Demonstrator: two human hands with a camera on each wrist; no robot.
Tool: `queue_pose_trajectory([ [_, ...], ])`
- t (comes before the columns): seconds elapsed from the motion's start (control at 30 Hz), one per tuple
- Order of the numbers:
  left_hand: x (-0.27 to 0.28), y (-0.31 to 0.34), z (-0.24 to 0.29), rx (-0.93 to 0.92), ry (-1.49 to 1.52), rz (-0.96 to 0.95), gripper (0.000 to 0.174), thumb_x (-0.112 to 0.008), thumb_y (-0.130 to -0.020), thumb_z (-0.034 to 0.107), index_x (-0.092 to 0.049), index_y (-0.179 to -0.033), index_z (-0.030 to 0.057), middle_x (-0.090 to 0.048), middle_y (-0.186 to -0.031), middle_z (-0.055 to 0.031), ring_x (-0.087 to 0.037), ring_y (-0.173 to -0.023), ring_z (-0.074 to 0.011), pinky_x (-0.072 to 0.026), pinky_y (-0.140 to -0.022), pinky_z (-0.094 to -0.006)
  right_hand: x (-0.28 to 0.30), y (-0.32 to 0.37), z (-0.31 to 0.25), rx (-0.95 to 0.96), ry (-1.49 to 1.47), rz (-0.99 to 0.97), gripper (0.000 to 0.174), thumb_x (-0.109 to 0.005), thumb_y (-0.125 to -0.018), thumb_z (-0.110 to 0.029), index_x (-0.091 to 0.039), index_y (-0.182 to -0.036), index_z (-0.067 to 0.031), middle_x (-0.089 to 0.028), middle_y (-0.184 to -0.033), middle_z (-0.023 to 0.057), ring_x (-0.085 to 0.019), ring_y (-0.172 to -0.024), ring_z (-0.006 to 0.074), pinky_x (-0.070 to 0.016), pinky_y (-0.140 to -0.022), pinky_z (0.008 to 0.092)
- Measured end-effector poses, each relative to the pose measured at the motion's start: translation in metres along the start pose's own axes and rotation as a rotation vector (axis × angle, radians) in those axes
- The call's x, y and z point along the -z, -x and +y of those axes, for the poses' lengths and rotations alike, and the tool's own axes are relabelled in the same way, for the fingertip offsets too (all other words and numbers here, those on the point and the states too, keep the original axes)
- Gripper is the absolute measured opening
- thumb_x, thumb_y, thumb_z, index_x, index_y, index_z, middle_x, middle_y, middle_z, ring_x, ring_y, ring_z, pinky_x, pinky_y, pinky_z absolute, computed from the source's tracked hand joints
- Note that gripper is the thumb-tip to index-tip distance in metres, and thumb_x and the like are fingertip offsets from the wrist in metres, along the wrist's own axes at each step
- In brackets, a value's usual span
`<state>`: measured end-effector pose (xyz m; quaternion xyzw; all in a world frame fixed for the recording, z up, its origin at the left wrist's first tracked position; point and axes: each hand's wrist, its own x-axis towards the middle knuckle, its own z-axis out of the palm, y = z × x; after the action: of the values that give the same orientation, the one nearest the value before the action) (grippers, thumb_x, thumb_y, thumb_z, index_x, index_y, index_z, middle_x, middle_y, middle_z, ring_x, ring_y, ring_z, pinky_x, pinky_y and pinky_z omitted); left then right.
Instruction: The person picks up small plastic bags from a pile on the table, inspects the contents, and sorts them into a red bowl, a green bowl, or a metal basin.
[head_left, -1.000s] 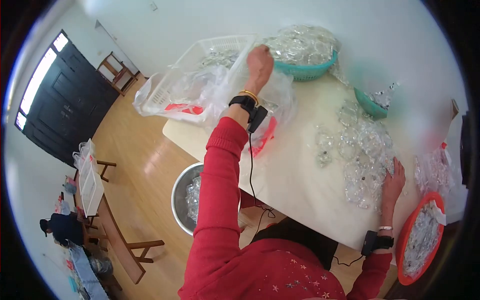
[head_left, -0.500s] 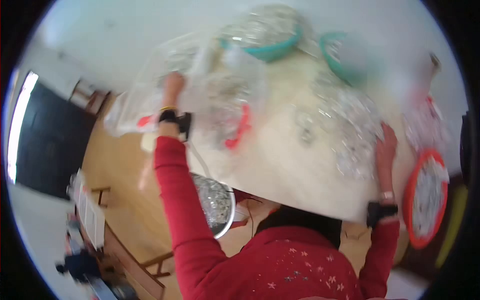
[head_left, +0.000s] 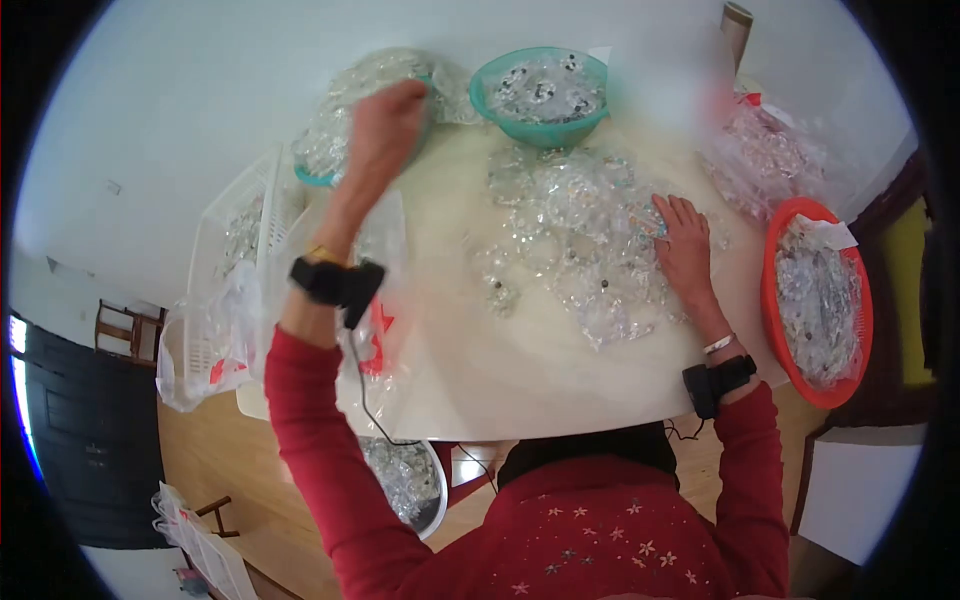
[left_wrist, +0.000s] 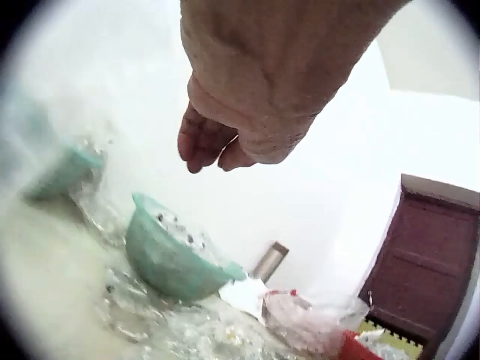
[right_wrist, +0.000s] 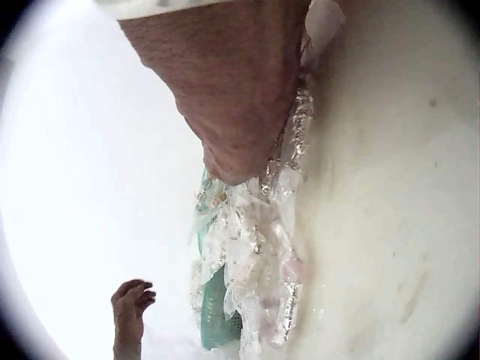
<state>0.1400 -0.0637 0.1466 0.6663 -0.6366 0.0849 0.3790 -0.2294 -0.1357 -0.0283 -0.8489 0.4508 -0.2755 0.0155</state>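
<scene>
My left hand [head_left: 385, 130] is raised, overlapping a teal basket [head_left: 315, 178] heaped with clear packets [head_left: 345, 95] in the head view. Its fingers are loosely curled, with nothing visible between them in the left wrist view. On the table, my right hand [head_left: 688, 250] rests at the right side of a spread of small clear plastic bags [head_left: 590, 225] with shiny pieces inside. The fingers of that hand lie extended over the bags; in the right wrist view the fingertips are hidden behind the hand. A green bowl [head_left: 540, 135] of bags with dark specks stands behind the spread.
A red basket [head_left: 868, 310] of clear packets sits at the table's right edge, near a bag of pinkish packets [head_left: 765, 150]. White crates [head_left: 270, 215] stand at the left. Below the front edge is a metal basin [head_left: 440, 500] of packets.
My left hand has swung from the teal basket to the white crate, then back up over the basket. The head view has turned rightward. My right hand has stayed at the bag spread.
</scene>
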Motion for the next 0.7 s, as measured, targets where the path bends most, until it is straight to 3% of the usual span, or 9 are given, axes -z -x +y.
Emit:
queue_pose_trajectory([
  [0.03,-0.020,-0.008,0.028,-0.033,-0.103,-0.144,0.025,-0.057,-0.081,0.016,-0.062,-0.099,-0.0006,-0.066,-0.096,-0.0124,-0.063,-0.084,-0.0268,-0.0484,-0.074,-0.0341,0.002,-0.001,-0.001,-0.007,0.003,-0.009,0.063,-0.056,-0.069,-0.004,-0.044,-0.130,-0.0119,-0.045,-0.129,0.0161,-0.038,-0.123,0.0307,-0.0265,-0.103,0.0446],
  [0.1,-0.078,-0.029,0.024,-0.283,-0.084,-0.270,0.038,-0.060,-0.080,0.024,-0.057,-0.112,0.0043,-0.058,-0.110,-0.0227,-0.058,-0.095,-0.0378,-0.0471,-0.080,-0.0402,0.000,-0.004,0.000,-0.009,0.004,0.005,0.062,-0.058,-0.069,-0.005,-0.044,-0.129,-0.0121,-0.045,-0.128,0.0154,-0.038,-0.122,0.0305,-0.0262,-0.103,0.0455],
  [0.13,-0.106,-0.036,0.024,-0.292,-0.083,-0.273,0.038,-0.060,-0.080,0.024,-0.057,-0.112,0.0043,-0.058,-0.110,-0.0227,-0.058,-0.095,-0.0378,-0.0471,-0.080,-0.0402,-0.002,-0.003,0.002,-0.010,0.004,0.008,0.062,-0.060,-0.069,-0.006,-0.045,-0.129,-0.0122,-0.046,-0.127,0.0147,-0.038,-0.122,0.0303,-0.0259,-0.102,0.0464],
  [0.2,-0.152,-0.048,0.024,-0.240,-0.178,-0.175,0.045,-0.059,-0.076,0.021,-0.052,-0.119,0.0117,-0.052,-0.111,-0.0308,-0.057,-0.090,-0.0452,-0.0464,-0.084,-0.0452,-0.002,-0.001,0.002,-0.022,0.001,0.016,0.062,-0.063,-0.069,-0.006,-0.045,-0.128,-0.0123,-0.046,-0.126,0.0140,-0.038,-0.121,0.0301,-0.0256,-0.102,0.0472],
  [0.37,-0.197,-0.069,0.027,-0.258,-0.429,-0.195,0.051,-0.059,-0.074,0.021,-0.046,-0.123,0.0129,-0.051,-0.107,-0.0324,-0.056,-0.088,-0.0481,-0.0466,-0.081,-0.0494,0.003,-0.001,0.001,-0.021,-0.032,0.006,0.059,-0.063,-0.070,-0.007,-0.046,-0.126,-0.0106,-0.045,-0.125,0.0149,-0.037,-0.121,0.0307,-0.0250,-0.102,0.0493],
  [0.47,-0.191,-0.075,0.039,-0.135,-0.347,-0.395,0.040,-0.056,-0.074,0.016,-0.052,-0.113,0.0114,-0.053,-0.098,-0.0288,-0.057,-0.087,-0.0456,-0.0476,-0.077,-0.0495,0.003,-0.001,0.001,-0.022,-0.053,0.023,0.057,-0.063,-0.070,-0.008,-0.047,-0.125,-0.0102,-0.045,-0.125,0.0149,-0.037,-0.121,0.0308,-0.0245,-0.102,0.0502],
  [0.6,-0.190,-0.078,0.032,-0.130,-0.386,-0.264,0.031,-0.053,-0.074,0.011,-0.054,-0.105,0.0098,-0.054,-0.095,-0.0276,-0.057,-0.084,-0.0442,-0.0481,-0.073,-0.0488,0.003,-0.002,0.001,-0.042,-0.105,0.034,0.062,-0.060,-0.067,-0.001,-0.046,-0.126,-0.0095,-0.045,-0.125,0.0157,-0.037,-0.121,0.0328,-0.0242,-0.103,0.0504],
  [0.7,-0.184,-0.082,0.021,-0.151,-0.318,-0.157,0.029,-0.051,-0.074,0.007,-0.055,-0.102,0.0091,-0.055,-0.091,-0.0266,-0.057,-0.082,-0.0437,-0.0476,-0.071,-0.0488,0.003,-0.001,0.001,-0.033,-0.076,0.034,0.055,-0.063,-0.071,-0.009,-0.047,-0.124,-0.0097,-0.045,-0.122,0.0136,-0.038,-0.120,0.0306,-0.0245,-0.102,0.0500],
])
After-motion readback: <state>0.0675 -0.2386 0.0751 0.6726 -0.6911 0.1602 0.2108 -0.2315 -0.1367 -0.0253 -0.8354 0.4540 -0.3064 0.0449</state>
